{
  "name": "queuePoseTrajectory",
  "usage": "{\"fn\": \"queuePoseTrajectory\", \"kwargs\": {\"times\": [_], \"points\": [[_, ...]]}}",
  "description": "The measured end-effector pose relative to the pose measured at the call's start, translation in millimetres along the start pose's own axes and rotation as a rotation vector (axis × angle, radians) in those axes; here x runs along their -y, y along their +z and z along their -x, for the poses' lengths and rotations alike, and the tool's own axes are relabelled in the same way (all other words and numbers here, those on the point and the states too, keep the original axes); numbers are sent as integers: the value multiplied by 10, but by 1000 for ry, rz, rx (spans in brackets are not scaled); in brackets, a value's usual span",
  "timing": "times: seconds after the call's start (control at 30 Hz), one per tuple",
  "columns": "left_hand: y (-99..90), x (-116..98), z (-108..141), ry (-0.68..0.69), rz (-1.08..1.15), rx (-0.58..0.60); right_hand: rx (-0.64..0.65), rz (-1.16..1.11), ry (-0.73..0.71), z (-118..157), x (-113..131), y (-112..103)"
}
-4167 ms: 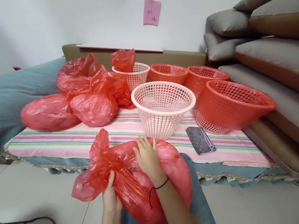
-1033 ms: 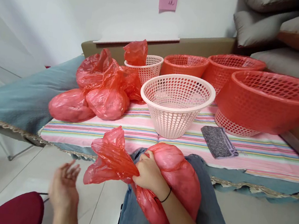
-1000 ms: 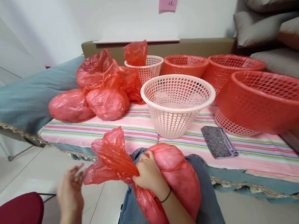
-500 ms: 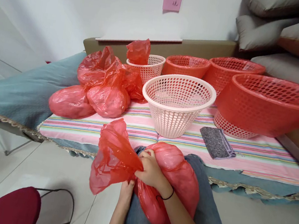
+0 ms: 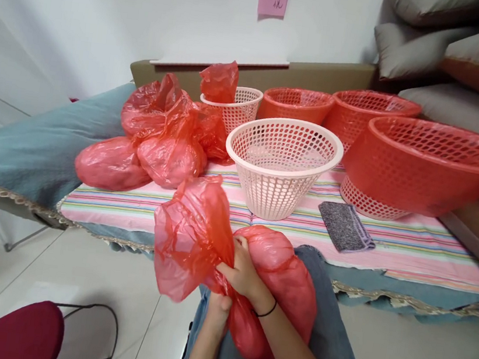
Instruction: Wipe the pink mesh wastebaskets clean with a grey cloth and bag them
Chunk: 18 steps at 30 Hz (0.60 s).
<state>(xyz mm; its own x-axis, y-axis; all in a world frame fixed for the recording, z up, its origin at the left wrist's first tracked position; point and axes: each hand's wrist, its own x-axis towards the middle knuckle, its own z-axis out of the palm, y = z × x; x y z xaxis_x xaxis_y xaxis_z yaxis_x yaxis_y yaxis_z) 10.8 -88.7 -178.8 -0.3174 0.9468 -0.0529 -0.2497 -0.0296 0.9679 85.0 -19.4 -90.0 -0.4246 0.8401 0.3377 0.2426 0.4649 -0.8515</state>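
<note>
Across my lap lies a bulging red plastic bag [image 5: 290, 292], its contents hidden beneath the film. My right hand [image 5: 243, 268], with a black band at the wrist, is closed round the gathered neck of the bag. Just below it, my left hand [image 5: 218, 312] is also closed on the neck, thumb up, its fingers partly hidden. The bag's loose, crumpled mouth flares out to the left of both hands. Beyond the hands, a pale pink perforated basket [image 5: 282, 167] stands upright on a striped cloth [image 5: 120, 211].
Several filled red bags [image 5: 113, 163] are heaped at the left. Behind stand a smaller pale basket [image 5: 246, 110] and red-bag-covered baskets [image 5: 435, 170]. A folded grey cloth [image 5: 345, 227] lies right of the near basket. A dark red stool [image 5: 20, 333] stands at lower left.
Both hands have shifted slightly while staying on the bag's neck; the left has moved right. The loose mouth has risen and spread to the right. The view has shifted a little.
</note>
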Motion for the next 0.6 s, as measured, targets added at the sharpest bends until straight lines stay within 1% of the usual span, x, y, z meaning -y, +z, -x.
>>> {"fn": "queuePoseTrajectory", "kwargs": {"times": [0.1,0.17,0.23,0.3,0.4,0.5,0.6], "points": [[90,-66,-24,83,68,-40,37,52,-76,-2,14,0],[102,-135,-50,100,67,-47,67,110,-98,-12,8,15],[103,-213,-76,72,70,-25,82,147,-78,-29,3,31],[114,-284,-103,32,76,6,105,153,-26,-53,7,34],[149,-348,-148,18,67,21,165,148,49,-91,29,3],[161,-358,-193,27,34,26,210,114,31,-111,58,-51],[107,-346,-229,16,-30,13,176,41,21,-107,98,-102]]}}
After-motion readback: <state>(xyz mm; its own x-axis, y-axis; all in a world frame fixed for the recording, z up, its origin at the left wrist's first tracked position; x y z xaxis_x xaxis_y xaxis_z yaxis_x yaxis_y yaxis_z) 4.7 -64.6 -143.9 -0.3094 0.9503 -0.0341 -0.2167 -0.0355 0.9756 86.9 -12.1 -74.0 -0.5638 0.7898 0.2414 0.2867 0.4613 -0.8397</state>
